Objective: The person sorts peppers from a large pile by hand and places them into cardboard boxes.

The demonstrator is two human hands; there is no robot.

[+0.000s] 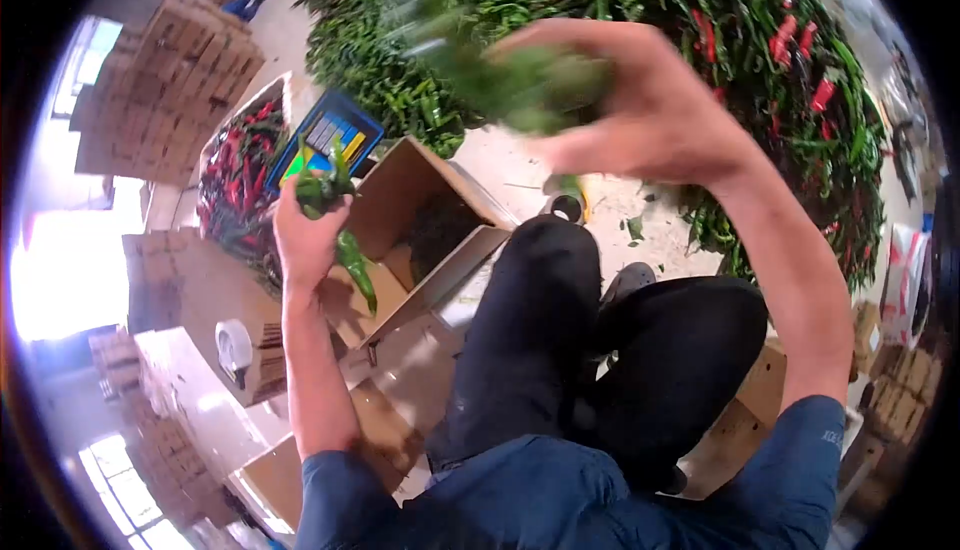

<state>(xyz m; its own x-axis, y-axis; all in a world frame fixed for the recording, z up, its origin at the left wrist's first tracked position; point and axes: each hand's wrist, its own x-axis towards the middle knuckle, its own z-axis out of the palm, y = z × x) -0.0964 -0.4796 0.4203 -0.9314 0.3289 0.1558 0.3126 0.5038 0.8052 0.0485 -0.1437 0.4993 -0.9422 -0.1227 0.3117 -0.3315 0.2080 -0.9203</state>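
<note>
Beside carton (402, 188), gripping green peppers (322, 193) in left hand (304, 240); blurred greens (550, 82) in right hand (662, 100), beyond. Probably gathering; next, hold firm.

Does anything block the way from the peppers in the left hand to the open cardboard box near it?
Nothing visible does. The green peppers in the left hand appear close by the cardboard box, whose opening is uncovered. The blue-framed device sits beyond the hand, apparently off that path.
</note>
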